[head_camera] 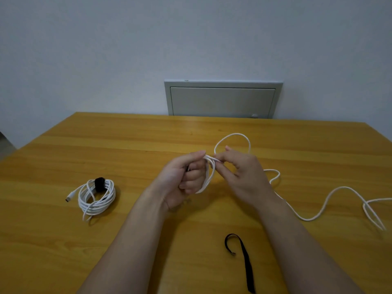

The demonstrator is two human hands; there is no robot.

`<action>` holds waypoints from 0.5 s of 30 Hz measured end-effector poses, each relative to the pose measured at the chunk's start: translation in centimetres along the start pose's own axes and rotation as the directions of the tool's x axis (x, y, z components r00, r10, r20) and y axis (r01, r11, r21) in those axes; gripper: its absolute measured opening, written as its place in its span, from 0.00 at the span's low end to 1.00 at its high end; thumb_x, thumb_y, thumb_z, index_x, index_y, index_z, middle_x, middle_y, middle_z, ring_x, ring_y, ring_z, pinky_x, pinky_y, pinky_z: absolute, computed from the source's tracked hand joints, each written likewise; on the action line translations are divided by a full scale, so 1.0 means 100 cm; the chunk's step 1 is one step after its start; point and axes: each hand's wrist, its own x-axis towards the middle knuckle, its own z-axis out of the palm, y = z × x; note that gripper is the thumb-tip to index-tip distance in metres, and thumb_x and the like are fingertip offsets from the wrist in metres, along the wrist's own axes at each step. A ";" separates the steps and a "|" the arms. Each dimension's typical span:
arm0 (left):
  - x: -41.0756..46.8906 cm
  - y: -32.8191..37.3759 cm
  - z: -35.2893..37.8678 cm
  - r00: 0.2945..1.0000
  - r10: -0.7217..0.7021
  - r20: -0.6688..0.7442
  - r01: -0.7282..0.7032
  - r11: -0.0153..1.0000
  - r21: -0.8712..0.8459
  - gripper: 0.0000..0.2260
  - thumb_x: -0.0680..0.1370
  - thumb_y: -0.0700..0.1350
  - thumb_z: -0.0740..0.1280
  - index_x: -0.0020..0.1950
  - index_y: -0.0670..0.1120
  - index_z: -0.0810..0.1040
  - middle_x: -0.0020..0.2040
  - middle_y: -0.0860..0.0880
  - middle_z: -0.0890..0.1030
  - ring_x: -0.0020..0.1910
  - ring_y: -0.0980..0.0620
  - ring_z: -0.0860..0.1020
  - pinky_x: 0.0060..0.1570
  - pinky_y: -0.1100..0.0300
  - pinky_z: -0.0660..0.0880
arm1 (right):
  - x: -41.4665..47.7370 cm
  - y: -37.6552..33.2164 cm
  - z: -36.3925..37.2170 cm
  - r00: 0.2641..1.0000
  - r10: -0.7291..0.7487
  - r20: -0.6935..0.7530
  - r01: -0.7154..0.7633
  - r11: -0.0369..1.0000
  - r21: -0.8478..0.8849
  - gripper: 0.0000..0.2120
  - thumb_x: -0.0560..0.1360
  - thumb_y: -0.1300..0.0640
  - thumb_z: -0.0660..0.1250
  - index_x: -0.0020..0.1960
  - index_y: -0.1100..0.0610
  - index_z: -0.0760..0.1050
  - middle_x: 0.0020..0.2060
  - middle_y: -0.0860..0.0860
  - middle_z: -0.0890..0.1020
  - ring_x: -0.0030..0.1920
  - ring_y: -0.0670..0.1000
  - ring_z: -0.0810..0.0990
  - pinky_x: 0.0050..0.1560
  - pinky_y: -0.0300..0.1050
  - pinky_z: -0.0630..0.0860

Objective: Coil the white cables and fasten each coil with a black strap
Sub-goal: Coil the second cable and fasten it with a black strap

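My left hand (184, 175) is closed around a small coil of white cable (209, 175) held above the middle of the wooden table (148, 141). My right hand (244, 172) pinches the same cable just right of the coil, with a loop arching above my fingers. The loose remainder of this cable (331, 198) trails across the table to the right edge of view. A finished white cable coil (96, 197) lies at the left, bound by a black strap (99, 184). A loose black strap (244, 257) lies flat near the front edge.
A grey metal wall panel (222, 100) sits behind the table's far edge. Bare wood shows between the finished coil and my arms, and along the far side of the table.
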 end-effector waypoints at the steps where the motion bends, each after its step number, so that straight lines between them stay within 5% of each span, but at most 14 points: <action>1: 0.000 0.001 0.000 1.000 0.007 0.010 -0.007 0.999 -0.032 0.19 0.81 0.51 0.62 0.30 0.50 0.66 0.20 0.56 0.59 0.17 0.59 0.56 0.20 0.62 0.50 | 0.001 0.000 0.000 1.000 -0.008 -0.016 0.008 1.000 0.016 0.07 0.80 0.57 0.68 0.47 0.58 0.83 0.39 0.49 0.83 0.42 0.50 0.81 0.62 0.53 0.77; 4: -0.001 0.002 0.001 0.999 0.035 0.024 -0.033 0.993 -0.115 0.19 0.82 0.50 0.60 0.31 0.49 0.68 0.20 0.56 0.60 0.17 0.59 0.58 0.21 0.62 0.51 | 0.002 -0.005 -0.001 0.998 -0.039 -0.049 0.041 0.998 0.039 0.06 0.80 0.58 0.67 0.48 0.57 0.83 0.36 0.47 0.77 0.39 0.48 0.75 0.43 0.44 0.73; 8: 0.001 0.001 -0.002 0.993 0.064 0.096 -0.038 0.968 -0.247 0.16 0.82 0.51 0.61 0.36 0.48 0.69 0.22 0.56 0.63 0.18 0.59 0.59 0.21 0.64 0.58 | 0.001 -0.013 -0.005 0.994 0.053 -0.094 -0.033 0.980 0.197 0.04 0.80 0.60 0.67 0.54 0.55 0.78 0.34 0.51 0.71 0.36 0.49 0.71 0.39 0.41 0.70; 15: 0.000 0.000 0.001 0.976 0.137 0.169 -0.081 0.950 -0.303 0.13 0.83 0.50 0.59 0.42 0.46 0.70 0.24 0.55 0.64 0.20 0.59 0.64 0.24 0.65 0.66 | 0.001 -0.015 0.005 0.979 0.123 -0.164 -0.078 0.963 0.256 0.06 0.78 0.54 0.72 0.53 0.53 0.77 0.40 0.47 0.80 0.33 0.48 0.73 0.35 0.38 0.70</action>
